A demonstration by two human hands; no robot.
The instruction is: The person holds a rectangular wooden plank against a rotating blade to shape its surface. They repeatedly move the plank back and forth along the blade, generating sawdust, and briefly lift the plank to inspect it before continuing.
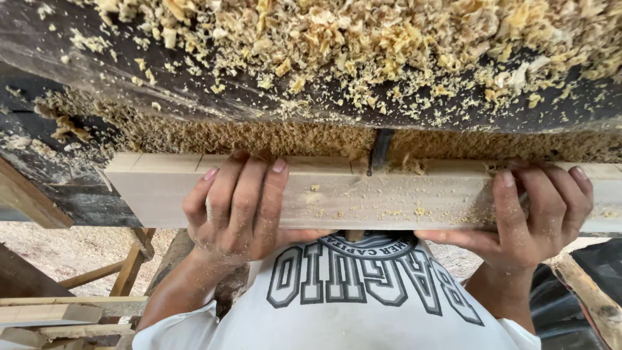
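1. On the top face of the pale wooden board point(363, 191), our left hand point(236, 207) lays its fingers point(249, 188) curled over the far edge, thumb tucked under the near side; it is clamped firmly on the wood.
2. At three o'clock from it, our right hand point(531, 217) wraps the same board, fingers point(541, 194) over the top and thumb along the underside, closed tight as well.
3. The board lies crosswise before our chest, pressed against the dark machine table point(194, 91), which rises at twelve o'clock.
4. At twelve o'clock between our hands, a dark narrow cutter point(380, 150) meets the board's far edge; whether it has bitten in, we cannot tell.
5. Shavings point(363, 39) heap over the table, and sawdust point(259, 139) packs the ledge behind the board.
6. We judge the step in hand to be feeding the board against the cutter; the next move calls for even pressure from both hands and fingers kept well apart from the cutter.
7. At seven o'clock, loose timber offcuts point(52, 311) lie below.
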